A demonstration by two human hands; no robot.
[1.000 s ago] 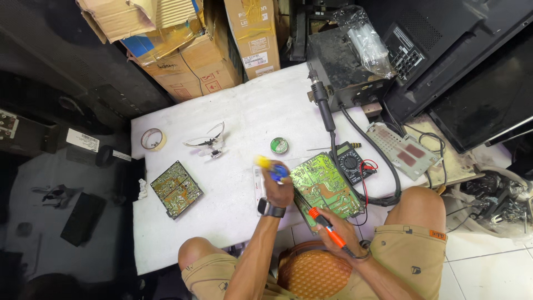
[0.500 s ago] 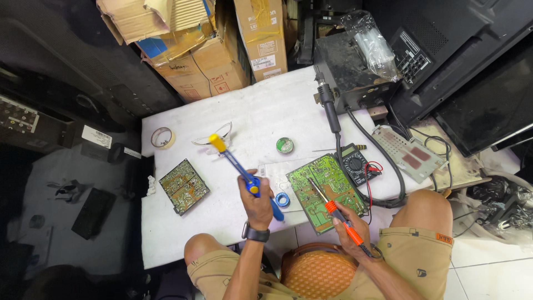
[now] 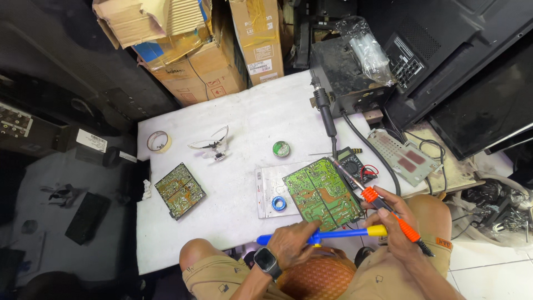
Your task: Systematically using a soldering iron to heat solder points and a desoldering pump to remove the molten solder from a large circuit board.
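Standing right behind this person at the white desk (image 3: 250, 116), and it looks like the solder job is only getting set up. The right hand (image 3: 395, 222) has its fingers wrapped around the orange-handled soldering iron (image 3: 383, 206), tip resting at the 1 o'clock corner of the green circuit board (image 3: 323, 193). The left hand (image 3: 291, 244) is closed around a blue desoldering pump (image 3: 322, 235) with a yellow end, held flat just off the board's 6 o'clock edge, over the lap. I can't see smoke or any lifted part, so I'd guess most of the work is still ahead.

A small blue solder spool (image 3: 278, 204) sits at the board's 9 o'clock, touching a clear plastic packet. A second, darker board (image 3: 179, 190) lies well apart at 9 o'clock.

Packaging: brown cardboard boxes (image 3: 222, 50) stacked at 12 o'clock beyond the desk, with white rectangular labels and a red mark on the fronts, and blue tape on one. A black unit at the far 9 o'clock side carries a white barcode sticker (image 3: 91, 140).
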